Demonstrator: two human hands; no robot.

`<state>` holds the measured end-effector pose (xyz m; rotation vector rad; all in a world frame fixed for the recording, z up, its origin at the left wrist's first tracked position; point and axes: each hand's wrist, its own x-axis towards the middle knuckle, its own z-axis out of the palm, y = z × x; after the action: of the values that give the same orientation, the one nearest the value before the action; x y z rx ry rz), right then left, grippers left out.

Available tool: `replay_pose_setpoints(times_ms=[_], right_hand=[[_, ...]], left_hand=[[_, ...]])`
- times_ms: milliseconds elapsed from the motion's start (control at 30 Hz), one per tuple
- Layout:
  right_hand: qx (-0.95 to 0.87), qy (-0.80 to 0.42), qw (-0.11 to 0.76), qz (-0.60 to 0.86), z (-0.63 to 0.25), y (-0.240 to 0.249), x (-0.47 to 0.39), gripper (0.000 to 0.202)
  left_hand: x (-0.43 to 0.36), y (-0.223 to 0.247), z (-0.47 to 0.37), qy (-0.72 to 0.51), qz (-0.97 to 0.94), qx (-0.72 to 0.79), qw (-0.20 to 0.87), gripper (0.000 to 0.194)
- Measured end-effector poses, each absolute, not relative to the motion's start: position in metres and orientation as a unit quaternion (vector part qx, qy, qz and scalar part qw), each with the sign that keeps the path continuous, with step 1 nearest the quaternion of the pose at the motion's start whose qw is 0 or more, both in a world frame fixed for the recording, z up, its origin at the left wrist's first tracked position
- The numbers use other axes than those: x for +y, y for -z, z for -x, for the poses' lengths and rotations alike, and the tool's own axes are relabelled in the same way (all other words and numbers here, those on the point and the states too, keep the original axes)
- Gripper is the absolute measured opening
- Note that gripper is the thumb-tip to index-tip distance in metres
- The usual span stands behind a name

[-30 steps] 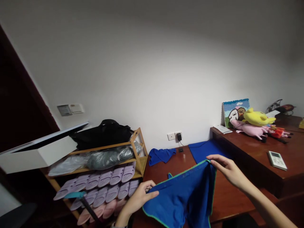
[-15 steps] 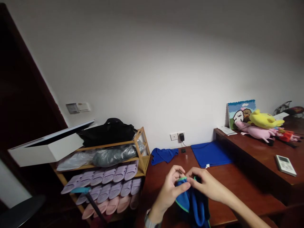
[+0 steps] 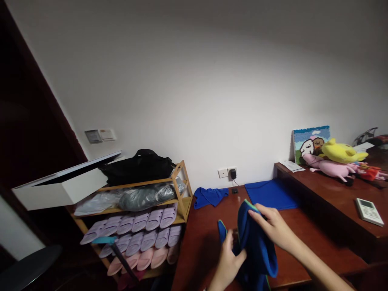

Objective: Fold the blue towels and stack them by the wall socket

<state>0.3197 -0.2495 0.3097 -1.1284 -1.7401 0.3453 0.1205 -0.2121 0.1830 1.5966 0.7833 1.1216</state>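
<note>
A blue cloth with green edging [image 3: 256,242] hangs in loose folds above the front of the desk. My right hand [image 3: 271,226] pinches its upper edge between thumb and fingers. Lower and to the left, my left hand [image 3: 228,258] has its fingers curled around another part, and a small green-edged corner sticks out above them. The lower end of the cloth runs out of the bottom of the view. Behind my hands, a crumpled blue cloth [image 3: 210,197] and a flat folded blue cloth [image 3: 269,195] lie on the brown desk [image 3: 200,238].
Left of the desk, a wooden rack [image 3: 182,206] holds purple slippers [image 3: 141,220], pink slippers [image 3: 145,260] and a black bag [image 3: 139,167]. On the raised ledge at right lie plush toys [image 3: 330,165] and a white remote [image 3: 369,211]. A plugged-in adapter [image 3: 233,173] sits on the wall.
My hands have moved apart: the right went up and right with the cloth's edge, the left went down. More of the cloth is spread between them.
</note>
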Motion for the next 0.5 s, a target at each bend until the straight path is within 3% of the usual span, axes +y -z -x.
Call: replay_pose_setpoints(times_ms=[100, 267, 400, 500], right_hand=[[-0.709, -0.062, 0.535, 0.455, -0.338, -0.320, -0.258, 0.039], [-0.700, 0.058, 0.553, 0.448, -0.375, -0.340, -0.279, 0.024], [-0.665, 0.131, 0.559, 0.477, -0.408, -0.358, -0.292, 0.023], [-0.625, 0.113, 0.575, 0.515, -0.426, -0.368, -0.301, 0.027]], left_hand=[[-0.208, -0.141, -0.116, -0.442, -0.675, 0.432, 0.404, 0.039], [-0.207, -0.120, -0.104, -0.380, -0.726, 0.451, 0.354, 0.019], [-0.211, -0.128, -0.090, -0.295, -0.761, 0.451, 0.361, 0.022], [-0.213, -0.136, -0.080, -0.275, -0.779, 0.430, 0.363, 0.024]])
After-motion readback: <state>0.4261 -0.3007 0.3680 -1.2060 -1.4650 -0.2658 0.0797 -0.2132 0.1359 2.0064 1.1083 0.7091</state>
